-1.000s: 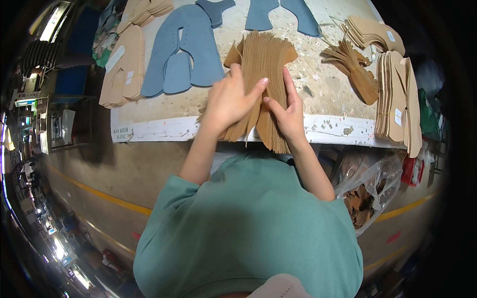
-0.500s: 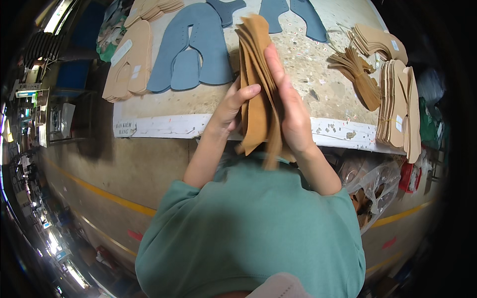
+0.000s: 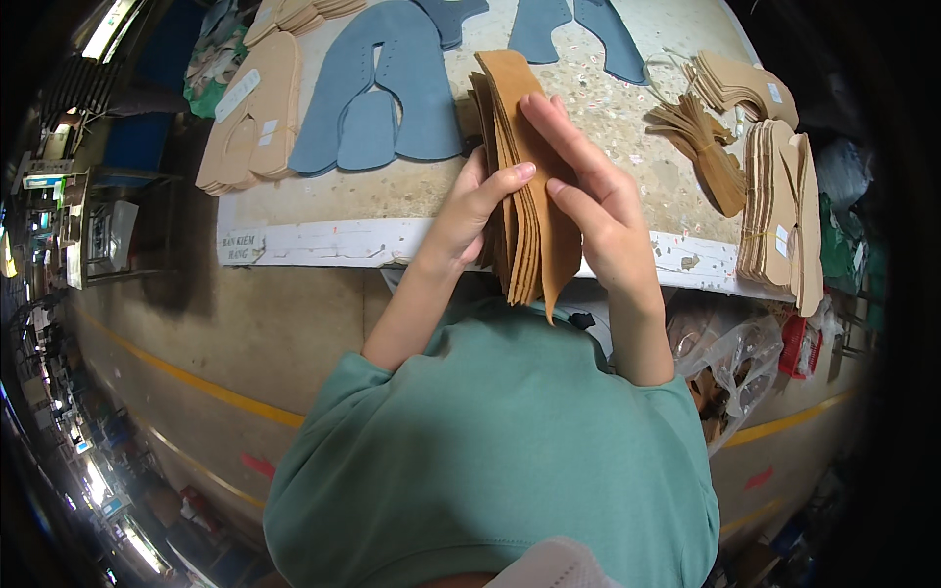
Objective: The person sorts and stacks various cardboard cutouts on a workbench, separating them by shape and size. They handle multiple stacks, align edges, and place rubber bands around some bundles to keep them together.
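Observation:
A stack of long brown leather pieces (image 3: 534,211) stands tilted in front of me, over the table's front edge. My left hand (image 3: 477,204) is closed round its left side, the thumb pressing across the layered edges. Against the stack's right face rests my right hand (image 3: 595,186), open, its fingers stretched out and the thumb apart. The lower corner of the outermost piece hangs free of the others. A tied bundle of narrower brown leather strips (image 3: 711,157) lies on the table to the right.
Blue-grey leather shoe-part pieces (image 3: 426,108) lie on the worn table (image 3: 323,211), with tan stacks (image 3: 250,122) on the left. More tan stacks (image 3: 769,211) sit at its right edge. A clear plastic bag (image 3: 730,377) and a red basket (image 3: 799,348) are below right.
The stack has turned so its broad face shows more, and its fanned lower ends have come together. My right hand has shifted right, with its thumb now on the face of the stack.

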### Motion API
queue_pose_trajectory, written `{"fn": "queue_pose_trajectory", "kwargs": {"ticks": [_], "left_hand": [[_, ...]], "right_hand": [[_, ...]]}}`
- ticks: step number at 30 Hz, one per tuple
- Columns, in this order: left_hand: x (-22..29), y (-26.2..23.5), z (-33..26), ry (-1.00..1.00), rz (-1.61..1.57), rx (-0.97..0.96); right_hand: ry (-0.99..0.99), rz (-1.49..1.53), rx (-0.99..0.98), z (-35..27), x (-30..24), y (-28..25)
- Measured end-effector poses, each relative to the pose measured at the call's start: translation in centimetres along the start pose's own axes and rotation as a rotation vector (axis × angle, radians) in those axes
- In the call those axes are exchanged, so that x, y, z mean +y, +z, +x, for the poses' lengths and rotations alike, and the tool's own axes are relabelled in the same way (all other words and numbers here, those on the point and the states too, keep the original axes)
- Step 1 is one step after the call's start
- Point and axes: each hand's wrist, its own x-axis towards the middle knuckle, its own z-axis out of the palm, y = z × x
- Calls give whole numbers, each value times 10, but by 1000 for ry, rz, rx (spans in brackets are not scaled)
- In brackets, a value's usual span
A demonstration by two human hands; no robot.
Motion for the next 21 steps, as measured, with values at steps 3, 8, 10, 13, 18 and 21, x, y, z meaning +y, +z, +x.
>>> {"fn": "queue_pose_trajectory", "kwargs": {"ticks": [3,8,10,13,18,21], "left_hand": [[-2,-3,4,-6,22,-4],[-5,-7,11,-12,28,37],[-5,-8,14,-16,16,20],[-7,-9,15,24,13,6],[-9,-17,14,-7,-28,-36],[-9,-21,15,-28,-47,-35]], "right_hand": [[-86,-353,84,1,-3,-7],[-101,-765,158,-3,-11,-20],[-67,-685,121,-4,-11,-18],[-147,-744,114,-1,-5,-11],[-89,-650,89,1,0,-12],[-66,-579,64,2,2,-17]]}}
